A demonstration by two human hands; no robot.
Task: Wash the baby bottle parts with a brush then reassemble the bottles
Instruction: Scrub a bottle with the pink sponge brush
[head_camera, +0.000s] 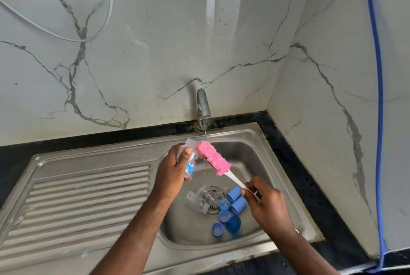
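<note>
Head view. A steel sink (pixel 250 155) is set into a dark bench (pixel 310 186) in a corner of white, grey-veined wall, with a ribbed drainboard (pixel 88 190) to the left of the basin. A tap (pixel 203 106) rises at the back rim, and a thin stream of water (pixel 205 134) falls from its spout.

The left hand (pixel 175 166) holds a clear baby bottle (pixel 192 161) above the basin, tilted, with a blue label facing the camera. Its fingers are curled round the bottle's far side and the thumb lies across the near side. The right hand (pixel 266 203) holds the brush (pixel 213 158) by the end of its white handle, which is pinched between thumb and curled fingers. The brush's pink sponge head slants up and to the left, under the stream. Its upper end is just beside the bottle's top; whether they touch cannot be told.

On the basin floor, over the drain, lie more clear bottles (pixel 199 200). Just to their right are two blue caps (pixel 234 193) on their sides, partly behind the right hand. Nearer the camera lie blue screw rings (pixel 217 229) and a blue funnel-shaped piece (pixel 233 225).

A blue hose (pixel 377 75) hangs down the right-hand wall.
</note>
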